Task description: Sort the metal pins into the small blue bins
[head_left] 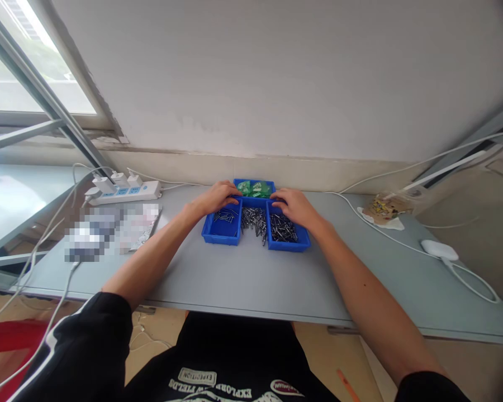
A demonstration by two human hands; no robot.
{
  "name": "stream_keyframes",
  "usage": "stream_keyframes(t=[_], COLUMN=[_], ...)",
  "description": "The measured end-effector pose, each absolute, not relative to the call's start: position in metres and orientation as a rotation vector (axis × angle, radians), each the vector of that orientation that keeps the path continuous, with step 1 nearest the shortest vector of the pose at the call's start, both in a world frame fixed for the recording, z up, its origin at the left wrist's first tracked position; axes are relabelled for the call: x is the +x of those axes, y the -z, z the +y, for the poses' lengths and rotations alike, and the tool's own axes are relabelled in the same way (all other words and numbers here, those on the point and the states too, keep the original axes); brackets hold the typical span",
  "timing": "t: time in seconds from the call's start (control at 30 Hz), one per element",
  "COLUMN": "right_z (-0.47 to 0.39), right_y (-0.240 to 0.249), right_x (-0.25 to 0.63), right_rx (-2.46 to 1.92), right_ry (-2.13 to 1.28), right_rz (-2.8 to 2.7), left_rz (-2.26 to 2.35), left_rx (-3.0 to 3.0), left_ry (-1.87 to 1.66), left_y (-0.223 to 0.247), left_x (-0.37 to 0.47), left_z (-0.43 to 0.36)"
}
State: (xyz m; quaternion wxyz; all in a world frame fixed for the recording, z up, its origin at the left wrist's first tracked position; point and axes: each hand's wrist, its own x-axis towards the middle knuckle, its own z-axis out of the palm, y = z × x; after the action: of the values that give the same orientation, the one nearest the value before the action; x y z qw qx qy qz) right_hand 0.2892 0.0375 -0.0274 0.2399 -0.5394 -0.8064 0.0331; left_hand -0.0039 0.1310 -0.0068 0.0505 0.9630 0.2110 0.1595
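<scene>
My left hand [221, 196] has its fingers bent against the left side of the back blue bin [254, 181], which holds green packets [260, 190]. On the opposite side, the fingers of my right hand [295, 205] are curled at that bin's right edge. Below my left hand sits the left blue bin [221, 239], with a few thin metal pins [224, 215] inside. The right blue bin [289, 245], below my right hand, is full of dark metal pieces [283, 229]. A loose heap of metal pieces [255, 220] lies between the two front bins.
A white power strip [145, 191] with chargers stands at the back left, beside blurred items [96, 234]. At right are a plastic bag [388, 207] on a tissue, a white adapter [439, 249] and cables. The grey table [243, 279] meets a wall behind.
</scene>
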Motion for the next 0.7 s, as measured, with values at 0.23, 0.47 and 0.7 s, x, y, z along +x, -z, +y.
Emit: stream_keyframes(t=[0.23,0.47,0.7], right_z=[0.041,0.032,0.000], right_y=[0.026,0.013,-0.012], right_x=[0.290,0.287,0.233], right_rx=[-1.444,-1.517,-1.485], right_ry=[-0.101,0.007,0.260], right_rz=[-2.249,-2.274,-2.412], left_rz=[0.735,0.790,0.782], left_rx=[2.868,2.822,2.844], left_ry=[-0.557,-0.615,-0.629], left_y=[0.010,0.015,0.015], left_x=[-0.002,-0.005,-0.007], left_z=[0.125,0.123,0.124])
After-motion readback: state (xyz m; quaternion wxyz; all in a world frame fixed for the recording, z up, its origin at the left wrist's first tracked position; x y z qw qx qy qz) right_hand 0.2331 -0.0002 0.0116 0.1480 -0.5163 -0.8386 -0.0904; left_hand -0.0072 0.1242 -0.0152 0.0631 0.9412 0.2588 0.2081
